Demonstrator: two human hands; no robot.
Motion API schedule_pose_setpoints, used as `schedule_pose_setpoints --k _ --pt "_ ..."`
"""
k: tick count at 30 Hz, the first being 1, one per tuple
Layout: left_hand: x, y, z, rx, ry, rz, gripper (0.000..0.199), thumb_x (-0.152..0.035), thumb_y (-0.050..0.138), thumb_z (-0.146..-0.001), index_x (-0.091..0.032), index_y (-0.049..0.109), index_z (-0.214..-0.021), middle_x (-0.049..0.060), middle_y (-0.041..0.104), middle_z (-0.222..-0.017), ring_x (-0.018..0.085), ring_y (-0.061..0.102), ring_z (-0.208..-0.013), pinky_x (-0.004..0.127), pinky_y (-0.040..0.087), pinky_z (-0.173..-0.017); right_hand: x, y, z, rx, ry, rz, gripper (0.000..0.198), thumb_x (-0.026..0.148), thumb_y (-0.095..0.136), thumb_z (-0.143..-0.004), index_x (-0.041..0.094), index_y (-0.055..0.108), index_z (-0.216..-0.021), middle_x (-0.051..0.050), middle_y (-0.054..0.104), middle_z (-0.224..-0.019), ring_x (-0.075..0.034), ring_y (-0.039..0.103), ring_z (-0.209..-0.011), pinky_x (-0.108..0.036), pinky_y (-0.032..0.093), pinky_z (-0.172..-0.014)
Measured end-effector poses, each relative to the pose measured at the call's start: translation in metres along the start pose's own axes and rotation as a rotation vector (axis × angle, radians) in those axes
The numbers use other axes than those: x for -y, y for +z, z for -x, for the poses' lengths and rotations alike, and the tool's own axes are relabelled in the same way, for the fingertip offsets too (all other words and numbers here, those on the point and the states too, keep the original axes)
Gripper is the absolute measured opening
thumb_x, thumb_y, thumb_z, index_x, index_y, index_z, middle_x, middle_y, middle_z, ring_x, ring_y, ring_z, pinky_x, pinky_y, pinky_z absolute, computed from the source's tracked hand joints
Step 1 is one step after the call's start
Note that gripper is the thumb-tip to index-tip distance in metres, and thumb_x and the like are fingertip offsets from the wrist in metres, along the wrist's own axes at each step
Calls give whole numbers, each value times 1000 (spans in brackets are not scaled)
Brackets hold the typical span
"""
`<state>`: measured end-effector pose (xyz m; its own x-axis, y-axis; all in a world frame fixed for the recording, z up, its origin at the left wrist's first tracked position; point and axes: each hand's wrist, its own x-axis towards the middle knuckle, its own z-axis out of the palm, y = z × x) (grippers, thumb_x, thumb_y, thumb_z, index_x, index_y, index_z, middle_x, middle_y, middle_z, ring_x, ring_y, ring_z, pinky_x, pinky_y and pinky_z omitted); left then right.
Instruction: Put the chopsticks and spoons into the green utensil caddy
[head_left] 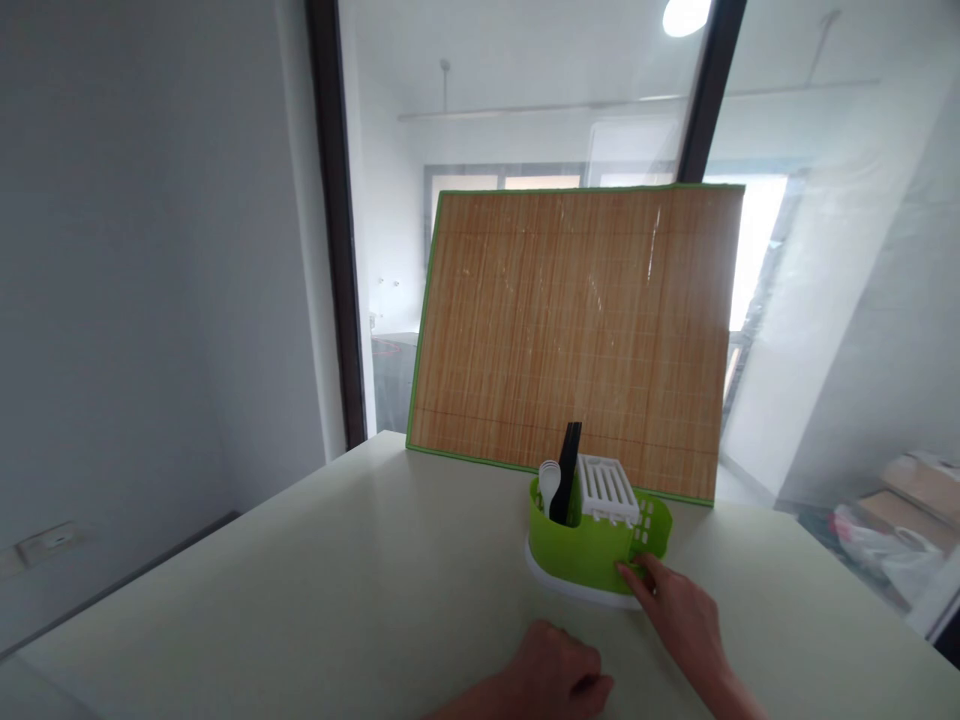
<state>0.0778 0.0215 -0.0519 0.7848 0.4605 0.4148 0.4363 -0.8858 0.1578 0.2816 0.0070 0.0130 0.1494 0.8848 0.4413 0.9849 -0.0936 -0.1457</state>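
A green cutlery caddy (577,552) with a white base stands on the white table, right of the middle. White spoons (550,478) and black chopsticks or similar long sticks (568,470) stand upright in its left section. Over its middle sits a white slotted rack (609,488). My right hand (681,608) pinches the caddy's front wall near its right end, thumb in front and fingers at the cut-out. Curled into a fist, my left hand (559,668) is in front of the caddy, apart from it, with nothing visible in it.
Behind the caddy a bamboo mat board (570,320) with a green edge leans upright at the table's (315,570) back. Beyond it is a glass partition with dark frames (334,220). Boxes and a plastic bag (889,540) lie off the table at right.
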Motion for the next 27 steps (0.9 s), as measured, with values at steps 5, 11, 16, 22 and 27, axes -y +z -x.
schedule_pose_setpoints --k 5,11,16,22,27 --pt "-2 -6 0 1 -7 -17 22 -32 55 -76 -18 54 -60 -3 61 -55 9 53 -51 21 27 -49 -18 -10 -5 30 29 45 37 54 36 -89 25 60 -94 -2 70 -74 -24 65 -67 -26 35 -49" --pt "-3 -10 0 29 -18 -20 20 -29 55 -76 -18 54 -59 -3 58 -53 9 50 -49 20 29 -50 -69 -21 -5 47 70 53 38 54 36 -88 25 59 -91 -3 69 -78 -23 65 -68 -26 35 -49" --pt "-1 -7 1 32 -14 4 21 -29 52 -78 -18 53 -61 -2 57 -55 9 49 -50 21 31 -54 -124 -30 -7 35 86 24 38 53 36 -88 24 60 -87 -3 67 -81 -19 63 -67 -24 37 -48" --pt "1 -6 -1 48 -4 13 20 -28 49 -79 -18 54 -62 -1 57 -56 10 47 -50 21 29 -52 -192 -40 -12 53 188 -18 40 51 37 -86 22 61 -99 -7 67 -91 -21 64 -74 -25 42 -48" --pt "5 -1 -2 49 -15 37 20 -26 50 -77 -18 53 -60 -1 53 -54 9 44 -49 21 30 -52 -242 -53 -18 73 272 -33 42 51 41 -83 19 63 -100 -10 67 -93 -23 64 -76 -28 44 -53"
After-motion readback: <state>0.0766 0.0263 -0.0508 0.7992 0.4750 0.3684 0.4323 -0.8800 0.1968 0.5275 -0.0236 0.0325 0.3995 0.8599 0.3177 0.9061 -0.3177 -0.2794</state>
